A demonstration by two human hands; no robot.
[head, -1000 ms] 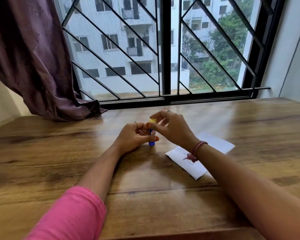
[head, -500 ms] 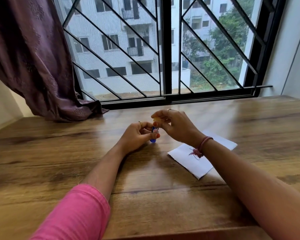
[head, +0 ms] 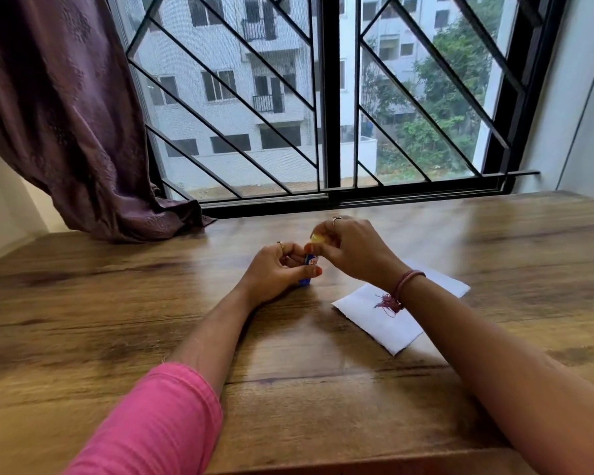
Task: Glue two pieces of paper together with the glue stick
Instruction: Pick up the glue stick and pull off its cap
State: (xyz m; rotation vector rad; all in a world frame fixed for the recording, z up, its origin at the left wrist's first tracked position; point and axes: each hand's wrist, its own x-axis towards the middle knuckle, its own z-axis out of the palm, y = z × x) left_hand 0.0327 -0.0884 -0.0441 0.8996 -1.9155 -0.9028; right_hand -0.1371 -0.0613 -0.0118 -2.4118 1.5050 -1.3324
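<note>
Blue glue stick [head: 308,270] stands upright on the wooden table [head: 151,320], my left hand [head: 276,274] curled around its barrel. My right hand [head: 352,250] pinches the yellow cap [head: 317,238] at its top. White paper [head: 374,315] lies near, under my right wrist.

Soft, even daylight enters through the window [head: 326,97] beyond the fingers [head: 318,246] and leaves pale glare on the desk [head: 477,228]. Shadows are faint. The fingers look slightly blurred, and wide-angle distortion bends the edges.
</note>
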